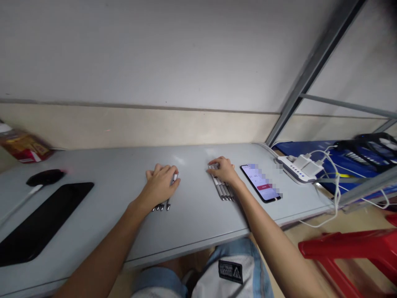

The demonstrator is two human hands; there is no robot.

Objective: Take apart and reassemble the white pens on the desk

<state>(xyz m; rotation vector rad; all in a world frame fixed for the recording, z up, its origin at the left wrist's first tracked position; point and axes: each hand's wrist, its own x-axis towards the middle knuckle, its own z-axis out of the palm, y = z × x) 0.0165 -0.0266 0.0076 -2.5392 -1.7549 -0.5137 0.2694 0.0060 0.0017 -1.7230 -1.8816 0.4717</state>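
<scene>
My left hand (pixel 161 182) is curled over several white-and-silver pens, whose metal tips show below the palm. One pen (pixel 168 204) lies between its thumb and index finger, its white end showing near the fingertips. To the right, my right hand (pixel 223 169) is closed at the far ends of a second row of pens (pixel 222 189). These grey-barrelled pens lie side by side on the desk, tips toward me. The fingers partly hide their far ends, so how many are gripped is unclear.
A lit phone (pixel 259 183) lies right of the pens, near a white power strip (pixel 296 169) with cables. On the left are a black mouse (pixel 45 177), a black pad (pixel 46 221) and a bottle (pixel 23 145). A red stool (pixel 350 244) stands beyond the desk edge.
</scene>
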